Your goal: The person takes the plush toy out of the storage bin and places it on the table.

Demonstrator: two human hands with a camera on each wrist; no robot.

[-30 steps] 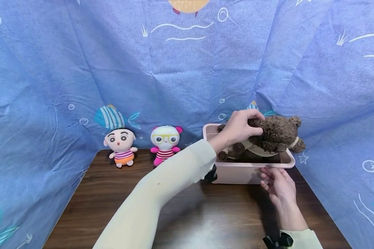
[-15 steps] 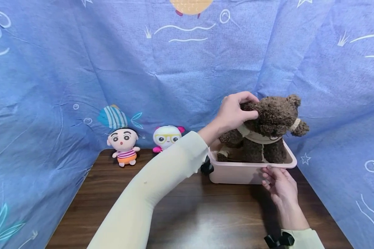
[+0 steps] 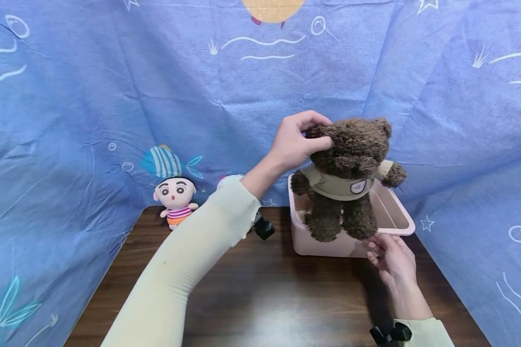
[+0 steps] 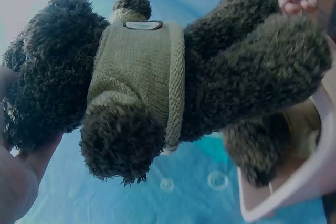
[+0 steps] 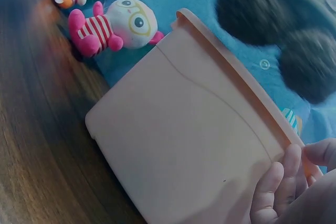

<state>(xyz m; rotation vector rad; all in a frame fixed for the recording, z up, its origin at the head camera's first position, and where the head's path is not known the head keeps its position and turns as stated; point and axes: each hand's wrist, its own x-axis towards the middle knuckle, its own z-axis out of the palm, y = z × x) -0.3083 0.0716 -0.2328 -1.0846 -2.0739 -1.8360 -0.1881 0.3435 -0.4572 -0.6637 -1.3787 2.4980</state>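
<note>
A brown teddy bear (image 3: 340, 185) in a beige knit sweater hangs upright over the pale pink storage bin (image 3: 314, 246), its legs overlapping the front rim in the head view. My left hand (image 3: 296, 140) grips it by the side of its head, thumb in front. In the left wrist view the bear (image 4: 136, 66) stretches sideways from the hand. At the bin's front right rim, my right hand (image 3: 394, 260) pinches the edge, thumb over it and fingers curled below. Inside the bin lies more brown fur with beige cloth, a second furry toy (image 4: 260, 150), partly hidden.
A boy doll (image 3: 175, 197) in a striped shirt sits at the table's back left. Beside it a pink-and-white plush toy (image 5: 115, 27) with yellow glasses is mostly hidden by my left sleeve in the head view. A blue curtain (image 3: 252, 96) rises behind the wooden table (image 3: 260, 289).
My left hand has lifted the teddy bear up out of the bin and moved leftward, turning the bear upright to face me. The right hand keeps its hold on the rim.
</note>
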